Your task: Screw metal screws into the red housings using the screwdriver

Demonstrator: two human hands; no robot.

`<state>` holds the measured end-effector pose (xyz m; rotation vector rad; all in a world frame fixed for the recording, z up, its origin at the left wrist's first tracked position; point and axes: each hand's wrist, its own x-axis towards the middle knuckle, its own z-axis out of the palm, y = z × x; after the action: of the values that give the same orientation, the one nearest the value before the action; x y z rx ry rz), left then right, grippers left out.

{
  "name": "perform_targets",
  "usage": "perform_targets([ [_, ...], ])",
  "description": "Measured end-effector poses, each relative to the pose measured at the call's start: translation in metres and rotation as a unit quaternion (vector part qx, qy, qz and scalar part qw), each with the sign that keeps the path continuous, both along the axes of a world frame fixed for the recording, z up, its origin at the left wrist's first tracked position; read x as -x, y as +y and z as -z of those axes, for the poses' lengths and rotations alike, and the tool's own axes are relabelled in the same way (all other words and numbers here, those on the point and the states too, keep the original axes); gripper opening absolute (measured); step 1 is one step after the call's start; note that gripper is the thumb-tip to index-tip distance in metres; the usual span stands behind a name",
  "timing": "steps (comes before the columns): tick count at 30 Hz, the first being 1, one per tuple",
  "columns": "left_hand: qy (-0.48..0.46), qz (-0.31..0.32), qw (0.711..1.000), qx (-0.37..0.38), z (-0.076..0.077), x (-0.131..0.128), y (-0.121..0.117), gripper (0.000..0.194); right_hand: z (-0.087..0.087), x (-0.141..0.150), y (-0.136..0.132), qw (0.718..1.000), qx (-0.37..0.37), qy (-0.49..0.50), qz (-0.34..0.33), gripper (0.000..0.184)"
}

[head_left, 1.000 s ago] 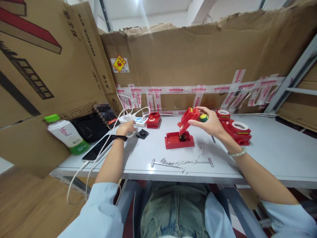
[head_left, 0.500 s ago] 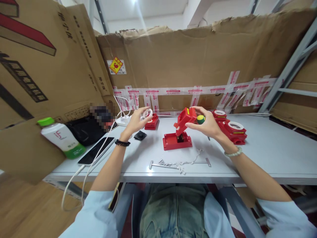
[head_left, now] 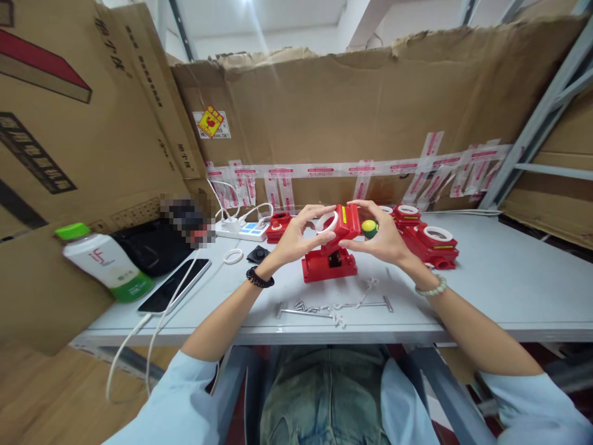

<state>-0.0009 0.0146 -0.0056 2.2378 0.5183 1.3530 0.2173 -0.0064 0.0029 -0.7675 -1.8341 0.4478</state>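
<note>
My left hand (head_left: 302,236) pinches a white ring (head_left: 328,224) at the open face of a red plastic housing (head_left: 346,222). Fingers of my right hand (head_left: 380,235) grip that housing from the right, tilting it above a red base (head_left: 319,266) with a black part inside. Whether the ring is seated, I cannot tell. Behind my right hand shows a yellow and green round knob (head_left: 369,228). Left of the base lie a black square part (head_left: 258,254) and another white ring (head_left: 233,256).
Screws (head_left: 303,306), T-shaped metal rods (head_left: 306,313) and white cord lie near the front edge. More red housings (head_left: 433,250) stand right; another red box (head_left: 278,227) and a power strip (head_left: 243,230) sit behind. A phone (head_left: 176,287) and bottle (head_left: 109,262) are left.
My left hand has moved right, bringing the white ring to the red housing. My right hand still holds the housing over the base, now turned somewhat. The ring on the table has come into view.
</note>
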Motion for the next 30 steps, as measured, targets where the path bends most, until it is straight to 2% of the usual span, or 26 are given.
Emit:
perform_targets([
  [5,0.044,-0.039,0.996,-0.062,0.0018,0.0015,-0.0037,0.043,0.0020,-0.0003,0.0023,1.000,-0.008,0.009,0.022,0.080],
  [11,0.109,-0.055,0.991,-0.054,0.0061,0.0013,-0.0067,0.050,0.0029,-0.0006,0.0055,0.999,-0.015,0.011,0.048,0.079],
  [20,0.030,-0.097,0.990,-0.101,0.0062,0.0013,-0.0016,0.051,-0.0002,0.0005,0.0006,1.000,-0.008,0.002,0.026,0.080],
  [30,0.028,-0.103,0.988,-0.114,0.0003,0.0024,-0.0045,0.047,0.0013,-0.0003,-0.0007,1.000,-0.021,-0.012,0.004,0.079],
])
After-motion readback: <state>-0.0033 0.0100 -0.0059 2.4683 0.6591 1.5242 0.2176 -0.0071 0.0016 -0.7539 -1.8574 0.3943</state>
